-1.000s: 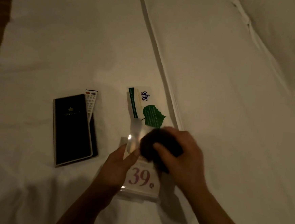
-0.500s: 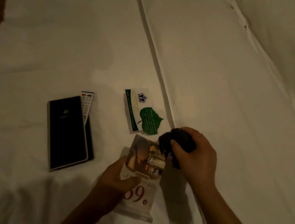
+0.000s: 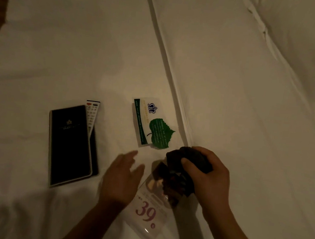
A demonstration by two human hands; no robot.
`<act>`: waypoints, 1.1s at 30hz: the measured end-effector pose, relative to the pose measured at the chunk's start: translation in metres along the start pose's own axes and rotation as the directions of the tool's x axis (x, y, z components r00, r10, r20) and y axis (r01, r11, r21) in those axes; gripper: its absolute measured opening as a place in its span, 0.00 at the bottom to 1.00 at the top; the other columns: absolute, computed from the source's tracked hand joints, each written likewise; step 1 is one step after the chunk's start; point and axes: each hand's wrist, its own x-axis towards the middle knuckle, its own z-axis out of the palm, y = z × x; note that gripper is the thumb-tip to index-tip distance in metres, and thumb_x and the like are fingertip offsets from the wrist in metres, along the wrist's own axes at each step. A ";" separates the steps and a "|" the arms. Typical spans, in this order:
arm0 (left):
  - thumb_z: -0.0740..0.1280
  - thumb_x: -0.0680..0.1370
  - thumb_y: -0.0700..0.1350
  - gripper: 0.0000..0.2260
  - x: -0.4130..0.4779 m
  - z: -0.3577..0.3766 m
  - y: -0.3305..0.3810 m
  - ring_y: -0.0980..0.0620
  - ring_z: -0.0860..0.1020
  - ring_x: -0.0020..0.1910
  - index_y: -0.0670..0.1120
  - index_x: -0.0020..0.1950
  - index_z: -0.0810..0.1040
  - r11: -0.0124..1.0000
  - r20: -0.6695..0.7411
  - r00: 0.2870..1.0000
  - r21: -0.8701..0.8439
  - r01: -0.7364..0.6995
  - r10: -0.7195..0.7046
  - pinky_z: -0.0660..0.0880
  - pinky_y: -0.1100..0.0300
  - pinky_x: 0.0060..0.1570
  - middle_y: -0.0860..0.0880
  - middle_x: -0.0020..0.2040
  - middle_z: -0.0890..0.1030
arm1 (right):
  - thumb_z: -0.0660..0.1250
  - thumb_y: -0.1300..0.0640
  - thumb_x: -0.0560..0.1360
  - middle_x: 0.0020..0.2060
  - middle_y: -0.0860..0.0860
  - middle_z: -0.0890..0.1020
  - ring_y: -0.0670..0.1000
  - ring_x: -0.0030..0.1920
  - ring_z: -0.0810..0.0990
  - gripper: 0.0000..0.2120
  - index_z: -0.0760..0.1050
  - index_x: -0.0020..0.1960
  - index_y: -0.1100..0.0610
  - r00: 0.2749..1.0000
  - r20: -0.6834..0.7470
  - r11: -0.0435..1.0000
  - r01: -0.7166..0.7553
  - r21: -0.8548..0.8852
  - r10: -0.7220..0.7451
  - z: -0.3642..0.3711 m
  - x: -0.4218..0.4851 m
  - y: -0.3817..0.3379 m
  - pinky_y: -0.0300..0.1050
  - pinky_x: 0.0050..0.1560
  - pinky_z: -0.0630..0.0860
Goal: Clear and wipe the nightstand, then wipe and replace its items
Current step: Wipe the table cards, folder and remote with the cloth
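Your right hand (image 3: 212,178) grips a dark cloth (image 3: 189,157), bunched into a wad. Its fingers (image 3: 189,164) are curled round the wad, with the thumb across the front. A loose end of the cloth hangs over the upper part of a clear acrylic price sign (image 3: 145,212).

The sign lies flat on the bed (image 3: 230,87), on the near side, and is tilted. It shows a large purple "39" on its lower half. The upper half is partly hidden by the cloth.

Your left hand (image 3: 119,180) is over the sheet just left of the sign and holds nothing. Its fingers (image 3: 129,155) are straight and loosely spread, and they are blurred. The wrist overlaps the left edge of the sign; you cannot tell whether it touches.

Beyond the sign, and apart from it, a clear card holder with a green leaf card (image 3: 152,124) lies flat on the sheet. Its right side sits just beside a raised fold of bedding (image 3: 168,63) that runs from the far edge toward your right hand.

Toward the left edge of the bed, a black folder (image 3: 68,146) lies closed. It carries a small emblem on its cover. A white remote control (image 3: 91,114) lies along its right side, and the lower end of the remote is tucked under the cover.

A pillow or duvet fold (image 3: 310,37) fills the far right corner.
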 end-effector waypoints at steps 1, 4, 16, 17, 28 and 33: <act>0.63 0.80 0.55 0.22 0.016 -0.001 0.005 0.56 0.76 0.59 0.55 0.74 0.68 0.999 -0.025 1.000 -0.044 0.015 -0.016 0.73 0.57 0.57 0.58 0.60 0.74 | 0.77 0.59 0.68 0.45 0.39 0.85 0.41 0.45 0.84 0.17 0.82 0.49 0.38 1.000 0.006 1.000 -0.009 0.014 0.009 0.002 0.000 0.000 0.39 0.44 0.83; 0.64 0.82 0.53 0.23 0.071 -0.003 0.027 0.55 0.76 0.54 0.49 0.76 0.67 0.945 -0.007 0.994 -0.310 0.099 -0.106 0.72 0.58 0.54 0.54 0.59 0.76 | 0.77 0.59 0.68 0.45 0.39 0.85 0.41 0.45 0.84 0.17 0.81 0.49 0.38 1.000 0.005 0.999 -0.029 0.034 0.029 0.007 0.001 0.000 0.37 0.43 0.82; 0.62 0.79 0.35 0.10 0.112 -0.005 0.037 0.45 0.81 0.42 0.41 0.56 0.81 0.460 0.286 0.894 -0.778 0.427 -0.345 0.81 0.55 0.33 0.41 0.46 0.83 | 0.78 0.58 0.68 0.45 0.39 0.85 0.41 0.46 0.84 0.16 0.82 0.50 0.40 0.998 -0.021 0.997 -0.053 0.059 0.054 0.014 0.009 -0.011 0.41 0.46 0.83; 0.62 0.79 0.36 0.10 0.104 -0.007 0.034 0.44 0.81 0.43 0.41 0.55 0.81 0.437 0.302 0.889 -0.787 0.436 -0.345 0.81 0.55 0.34 0.40 0.48 0.83 | 0.78 0.58 0.68 0.45 0.39 0.85 0.41 0.46 0.84 0.16 0.82 0.50 0.40 0.999 -0.023 0.997 -0.043 0.059 0.045 0.013 0.008 -0.014 0.41 0.46 0.83; 0.59 0.79 0.67 0.30 0.010 -0.024 -0.008 0.46 0.80 0.64 0.47 0.72 0.74 0.518 0.320 0.945 -0.799 0.305 -0.063 0.78 0.48 0.62 0.44 0.66 0.80 | 0.73 0.46 0.69 0.51 0.41 0.78 0.42 0.50 0.75 0.22 0.74 0.62 0.43 0.814 0.486 0.714 0.542 -0.442 -0.317 0.053 -0.020 -0.026 0.39 0.53 0.75; 0.53 0.87 0.48 0.16 -0.008 -0.024 -0.012 0.45 0.81 0.62 0.49 0.67 0.78 0.577 0.163 0.982 -0.813 0.078 0.097 0.80 0.52 0.59 0.41 0.62 0.82 | 0.75 0.51 0.70 0.46 0.39 0.77 0.39 0.44 0.74 0.20 0.77 0.61 0.44 0.953 0.109 0.812 0.297 -0.503 -0.281 0.029 -0.008 -0.024 0.32 0.50 0.73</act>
